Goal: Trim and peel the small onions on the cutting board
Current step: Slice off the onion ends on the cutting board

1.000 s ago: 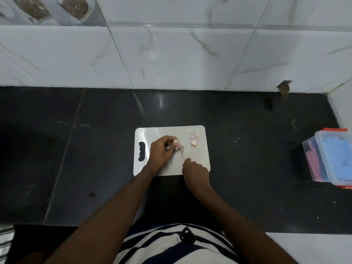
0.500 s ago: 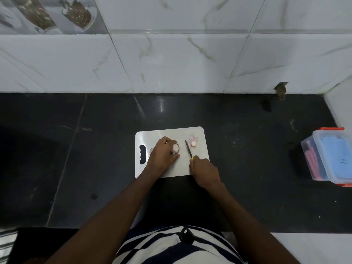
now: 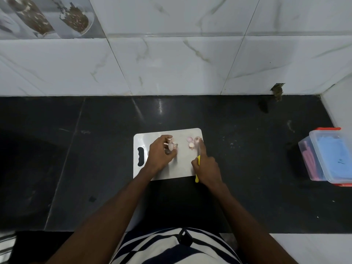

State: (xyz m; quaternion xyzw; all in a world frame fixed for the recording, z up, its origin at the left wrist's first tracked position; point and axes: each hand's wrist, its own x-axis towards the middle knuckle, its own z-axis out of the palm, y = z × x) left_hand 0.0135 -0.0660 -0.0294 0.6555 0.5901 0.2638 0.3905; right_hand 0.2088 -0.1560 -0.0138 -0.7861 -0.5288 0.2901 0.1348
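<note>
Pink onion (image 3: 173, 146) in left grip (image 3: 159, 153) (fingertips)

I see a white cutting board (image 3: 182, 166) with a handle slot at its left end, lying flat on the dark counter. One small pinkish onion (image 3: 173, 146) sits left of the board's middle, pale and partly skinned. Toward the far right corner I make out a few trimmed onion pieces (image 3: 192, 142), pink and cream, lying close together.

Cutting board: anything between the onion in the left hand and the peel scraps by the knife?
Head view: only bare cutting board between onion and peel scraps.
</note>
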